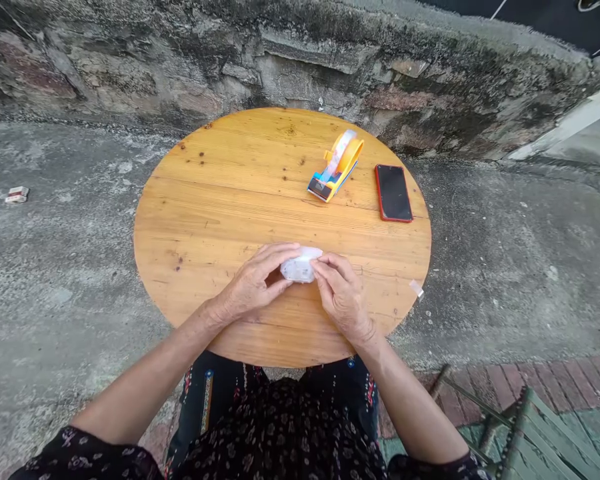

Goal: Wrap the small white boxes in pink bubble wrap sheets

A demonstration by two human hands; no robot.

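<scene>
A small white wrapped packet [299, 268] is held between my two hands, low over the near middle of the round wooden table [220, 220]. My left hand [260, 275] grips its left end, with the thumb below and the fingers along the top. At the right end, my right hand [341, 288] pinches the packet's edge between thumb and fingertips. What lies inside the wrapping cannot be made out. Farther back stands a yellow and blue tape dispenser [336, 167] with a roll of tape in it.
A phone with a red case [393, 193] lies near the table's right side. A short strip of tape [417, 288] sticks to the right edge. Behind the table runs a stone wall [280, 73]. A green metal chair [530, 427] is at lower right.
</scene>
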